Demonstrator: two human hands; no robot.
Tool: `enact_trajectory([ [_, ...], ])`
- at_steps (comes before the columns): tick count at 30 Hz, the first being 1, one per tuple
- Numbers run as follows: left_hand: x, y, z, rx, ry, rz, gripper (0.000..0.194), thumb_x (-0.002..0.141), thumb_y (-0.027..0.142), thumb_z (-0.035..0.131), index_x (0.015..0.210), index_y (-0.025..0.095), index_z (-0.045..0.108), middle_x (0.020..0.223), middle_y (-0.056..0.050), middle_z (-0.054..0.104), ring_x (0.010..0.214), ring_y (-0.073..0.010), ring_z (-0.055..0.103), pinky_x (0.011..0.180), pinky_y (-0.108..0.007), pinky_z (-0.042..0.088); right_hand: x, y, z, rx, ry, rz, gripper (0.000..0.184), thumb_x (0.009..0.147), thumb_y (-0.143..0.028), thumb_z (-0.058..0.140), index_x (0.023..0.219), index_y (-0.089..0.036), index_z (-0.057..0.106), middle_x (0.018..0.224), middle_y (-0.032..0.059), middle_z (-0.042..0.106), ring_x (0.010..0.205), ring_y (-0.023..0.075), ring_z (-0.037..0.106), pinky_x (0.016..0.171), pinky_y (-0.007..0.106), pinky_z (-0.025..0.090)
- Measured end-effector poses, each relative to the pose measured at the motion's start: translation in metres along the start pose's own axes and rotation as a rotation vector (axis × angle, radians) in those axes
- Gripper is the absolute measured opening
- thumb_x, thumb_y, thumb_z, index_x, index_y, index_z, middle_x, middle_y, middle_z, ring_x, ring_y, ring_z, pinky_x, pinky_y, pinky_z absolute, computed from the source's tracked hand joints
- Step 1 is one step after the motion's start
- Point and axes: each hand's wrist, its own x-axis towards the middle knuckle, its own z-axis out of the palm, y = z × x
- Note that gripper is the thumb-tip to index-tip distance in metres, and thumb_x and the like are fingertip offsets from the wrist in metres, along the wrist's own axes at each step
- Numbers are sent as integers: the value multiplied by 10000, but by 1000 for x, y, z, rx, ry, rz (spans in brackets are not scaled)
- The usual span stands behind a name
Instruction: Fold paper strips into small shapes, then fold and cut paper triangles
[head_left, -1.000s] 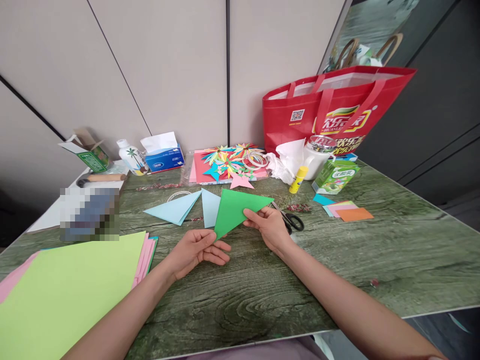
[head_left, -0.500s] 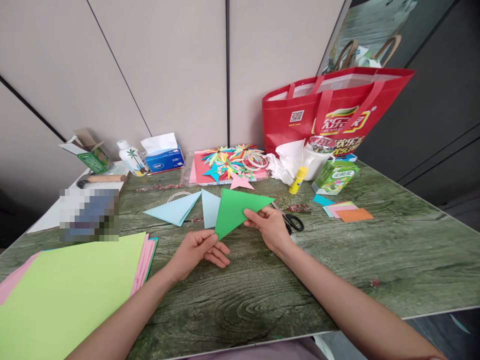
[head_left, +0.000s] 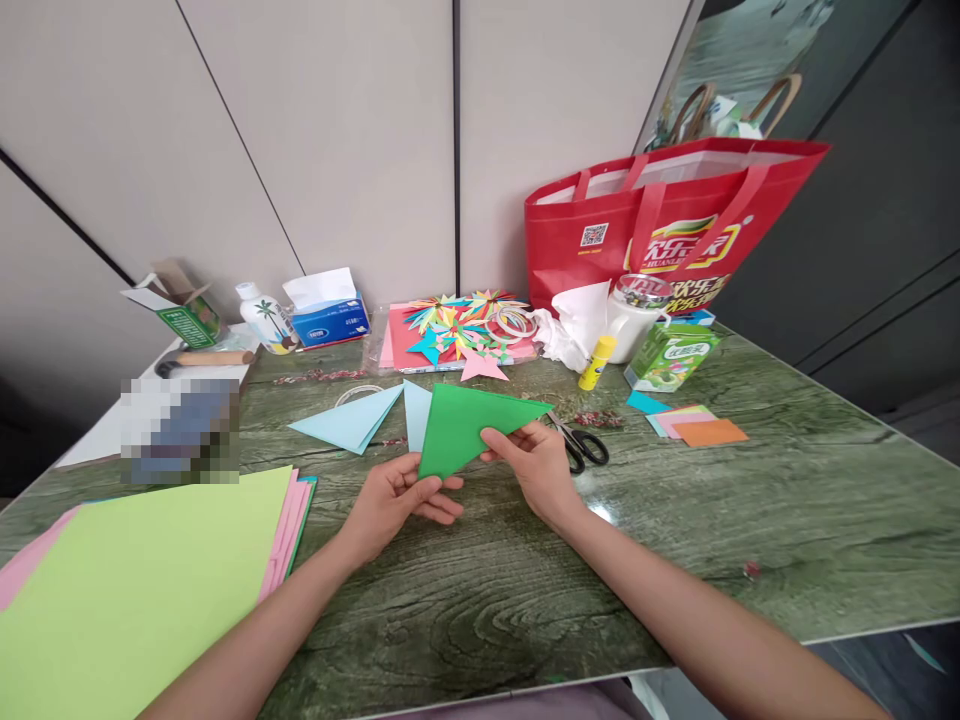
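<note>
A green paper [head_left: 469, 425] folded into a triangle is held up between my two hands, above the table. My left hand [head_left: 394, 500] pinches its lower left corner with the thumb in front; the other fingers are spread below. My right hand [head_left: 536, 460] grips the lower right edge, thumb on the face and fingers behind. Past the green sheet lie light blue folded papers [head_left: 345, 418], one partly covered by it. Black-handled scissors [head_left: 589, 445] rest just beyond my right hand, their blades partly hidden.
Large coloured sheets [head_left: 150, 580] are stacked at the left. Paper stars [head_left: 457, 330] and tape rolls [head_left: 511, 322] lie at the back. A glue stick [head_left: 597, 363], white mug [head_left: 634, 325], green carton [head_left: 671, 357], small paper pieces [head_left: 712, 432] and red bag [head_left: 585, 270] occupy the right.
The green paper has shifted slightly left and tilted a little, with both hands still gripping it. Other things on the table stay in place.
</note>
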Motion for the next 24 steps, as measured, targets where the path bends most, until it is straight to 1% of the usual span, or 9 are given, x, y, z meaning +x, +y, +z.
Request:
enact_trajectory([
  [5,0,-1,-1,-15,18,21,301,716,346,662,887,103,616,912,-147,701,666,-229,684,610,-352,565,-3,-3,2,-16,-4,-20,201,595,-317,743,639,-171,612,576,1,658,499,166,628,491,267,484],
  [9,-1,-1,-2,-38,4,13,268,715,336,667,839,101,632,882,-140,709,641,-214,681,583,-324,563,-3,-7,2,-14,-5,-38,194,584,-302,746,612,-176,602,559,-4,646,489,162,622,481,266,487],
  [15,0,2,-4,-47,19,-1,257,693,330,689,803,103,641,874,-141,713,625,-211,680,569,-318,560,2,-12,-1,-3,28,-88,196,579,-315,745,609,-190,598,552,-18,625,492,152,603,479,266,484],
  [18,1,1,-6,-40,29,10,260,692,325,691,819,103,644,870,-139,713,634,-214,681,571,-316,562,3,-13,-2,14,45,-97,211,553,-317,760,615,-193,601,563,-19,630,499,148,595,493,272,489],
  [21,1,-1,-7,-44,34,19,260,695,318,691,835,104,644,861,-130,713,643,-214,682,574,-314,565,3,-14,-2,43,43,-103,219,516,-294,778,627,-199,614,581,-18,644,512,146,585,516,287,503],
  [24,1,-1,-8,-44,37,22,251,697,314,690,825,103,648,849,-126,714,641,-212,681,571,-309,564,2,-15,-1,67,30,-107,204,518,-270,777,644,-207,628,603,-18,652,527,145,578,527,295,513],
])
